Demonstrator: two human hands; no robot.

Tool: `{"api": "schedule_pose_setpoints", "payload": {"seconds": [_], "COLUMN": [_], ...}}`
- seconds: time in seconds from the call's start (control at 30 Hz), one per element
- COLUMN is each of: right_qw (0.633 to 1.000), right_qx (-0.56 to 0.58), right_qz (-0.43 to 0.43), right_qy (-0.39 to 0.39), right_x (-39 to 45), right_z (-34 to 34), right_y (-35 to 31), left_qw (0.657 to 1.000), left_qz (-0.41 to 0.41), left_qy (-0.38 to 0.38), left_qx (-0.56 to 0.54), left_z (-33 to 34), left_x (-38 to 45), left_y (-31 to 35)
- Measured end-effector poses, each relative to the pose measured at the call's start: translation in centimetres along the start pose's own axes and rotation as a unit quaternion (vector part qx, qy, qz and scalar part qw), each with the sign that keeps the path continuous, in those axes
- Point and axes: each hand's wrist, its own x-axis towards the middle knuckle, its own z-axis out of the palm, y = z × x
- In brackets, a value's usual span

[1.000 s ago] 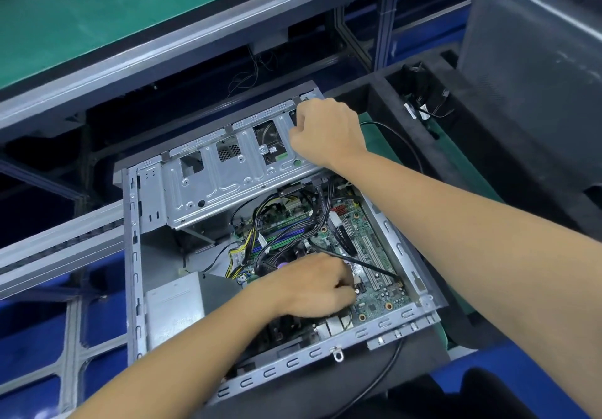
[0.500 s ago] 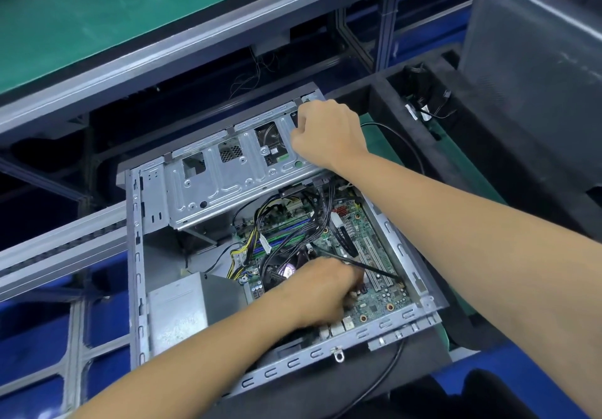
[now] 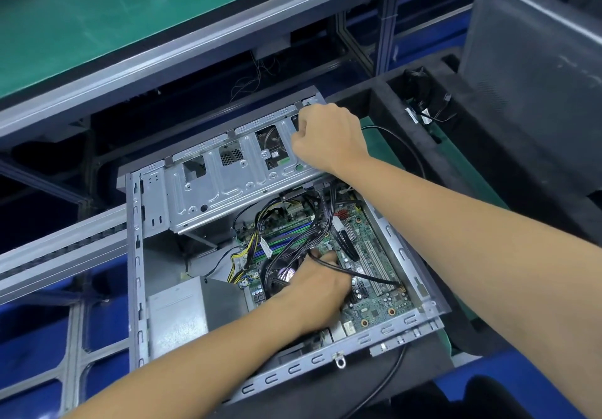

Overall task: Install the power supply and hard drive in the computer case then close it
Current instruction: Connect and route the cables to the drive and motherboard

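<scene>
The left hand [image 3: 312, 283] is being held low over the motherboard [image 3: 374, 291], its fingers curled in among the black cables [image 3: 293, 239]; whether one is being pinched cannot be told. These leads are judged soft and springy, best taken at the plug, while the board is fragile. The right hand [image 3: 329, 136] is clenched on the far edge of the drive cage [image 3: 224, 187], judged stiff sheet metal with sharp rims. The power supply [image 3: 177, 314], probably heavy, is sitting in the computer case [image 3: 135, 255]'s near-left corner.
</scene>
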Motion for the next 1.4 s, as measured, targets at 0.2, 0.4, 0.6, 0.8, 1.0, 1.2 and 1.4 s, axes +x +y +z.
{"api": "schedule_pose_setpoints", "payload": {"seconds": [0.2, 0.4, 0.6, 0.8, 1.0, 1.2, 1.4], "right_qw": [1.0, 1.0, 1.0, 1.0, 1.0, 1.0, 1.0], "right_qx": [-0.001, 0.002, 0.005, 0.004, 0.002, 0.001, 0.0], "right_qz": [-0.003, 0.001, 0.002, 0.0, 0.001, 0.001, 0.001], "right_qy": [0.003, 0.002, 0.002, 0.005, 0.006, 0.007, 0.007], "right_x": [0.0, 0.0, 0.1, 0.1, 0.1, 0.0, 0.1], "right_z": [0.0, 0.1, 0.1, 0.2, 0.2, 0.2, 0.2], "right_y": [0.0, 0.1, 0.1, 0.1, 0.0, 0.0, 0.1], "left_qw": [1.0, 1.0, 1.0, 0.999, 0.999, 1.0, 1.0], "left_qz": [0.0, -0.003, -0.021, -0.037, -0.023, -0.015, 0.006], "left_qy": [0.003, 0.013, 0.007, -0.001, 0.004, 0.007, 0.0], "left_qx": [0.005, 0.007, 0.008, 0.016, 0.024, 0.025, 0.019], "left_z": [0.2, 0.8, 0.6, 0.6, 0.7, 0.5, 0.0], "left_x": [0.4, 0.4, 0.7, 0.8, 0.9, 0.7, 0.7], "left_y": [0.3, 0.9, 0.9, 1.1, 1.1, 1.0, 1.4]}}
